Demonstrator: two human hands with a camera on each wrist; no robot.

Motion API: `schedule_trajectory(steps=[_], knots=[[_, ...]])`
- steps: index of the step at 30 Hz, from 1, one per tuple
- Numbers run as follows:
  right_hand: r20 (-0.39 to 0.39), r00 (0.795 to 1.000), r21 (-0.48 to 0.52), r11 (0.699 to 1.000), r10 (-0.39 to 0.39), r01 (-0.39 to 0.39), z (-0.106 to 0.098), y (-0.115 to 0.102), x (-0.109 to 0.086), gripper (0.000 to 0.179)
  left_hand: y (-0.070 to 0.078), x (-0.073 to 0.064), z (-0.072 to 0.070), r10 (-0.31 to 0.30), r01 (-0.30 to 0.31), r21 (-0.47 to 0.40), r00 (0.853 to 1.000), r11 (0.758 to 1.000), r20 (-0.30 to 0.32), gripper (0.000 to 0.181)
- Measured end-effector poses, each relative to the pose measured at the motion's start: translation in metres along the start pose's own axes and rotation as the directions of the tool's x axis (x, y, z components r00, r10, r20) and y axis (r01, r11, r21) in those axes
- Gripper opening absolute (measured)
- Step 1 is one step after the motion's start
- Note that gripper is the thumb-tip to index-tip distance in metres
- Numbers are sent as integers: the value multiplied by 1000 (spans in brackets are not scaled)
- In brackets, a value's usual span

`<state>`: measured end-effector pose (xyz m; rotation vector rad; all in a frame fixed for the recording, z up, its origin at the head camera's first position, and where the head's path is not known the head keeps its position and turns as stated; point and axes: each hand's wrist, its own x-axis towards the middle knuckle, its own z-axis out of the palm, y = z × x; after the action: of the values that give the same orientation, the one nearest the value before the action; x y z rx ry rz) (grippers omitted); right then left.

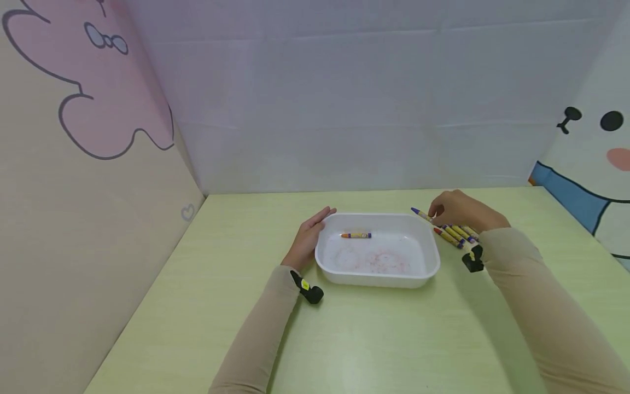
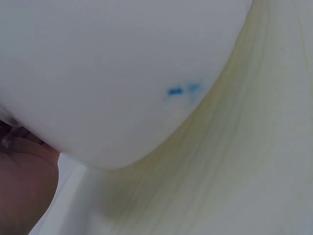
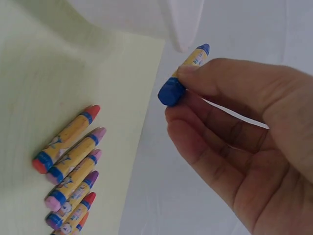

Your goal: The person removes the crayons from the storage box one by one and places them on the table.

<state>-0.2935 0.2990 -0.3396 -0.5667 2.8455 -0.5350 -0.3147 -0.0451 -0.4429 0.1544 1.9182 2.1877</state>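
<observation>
My left hand [image 1: 307,238] holds the left end of a white plastic tray [image 1: 377,279], its fingers at the rim and outer wall. In the left wrist view the tray's wall [image 2: 112,73] fills much of the picture, with blue marks on it. Inside the tray lies one orange crayon [image 1: 356,235]. Just past the tray's right side, my right hand [image 1: 467,210] pinches a blue crayon [image 3: 172,91] between thumb and fingers, its tip pointing away. Below that hand, a slanting row of crayons [image 3: 67,139] in yellow wrappers lies on the table, with red, pink and purple ends.
The pale yellow-green table [image 1: 344,339] meets a white back wall [image 1: 344,109]. Cartoon figures decorate the side walls. Reddish smudges mark the tray's floor. A black wrist camera [image 1: 312,294] sits on the left sleeve, close to the tray's near left corner.
</observation>
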Motion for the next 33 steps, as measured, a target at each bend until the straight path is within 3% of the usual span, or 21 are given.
schedule_trajectory(steps=[13,26,33], knots=[[83,996,100,994,34,-42,25,37,-17,20,-4,2,1,40,-40,-9,999,999,13,46],[148,986,75,994,73,-84,31,48,-20,17,-1,2,1,5,-5,-17,1000,1000,26,45],[139,987,99,991,75,-90,33,51,-23,18,0,3,0,-7,7,-18,999,1000,37,45]])
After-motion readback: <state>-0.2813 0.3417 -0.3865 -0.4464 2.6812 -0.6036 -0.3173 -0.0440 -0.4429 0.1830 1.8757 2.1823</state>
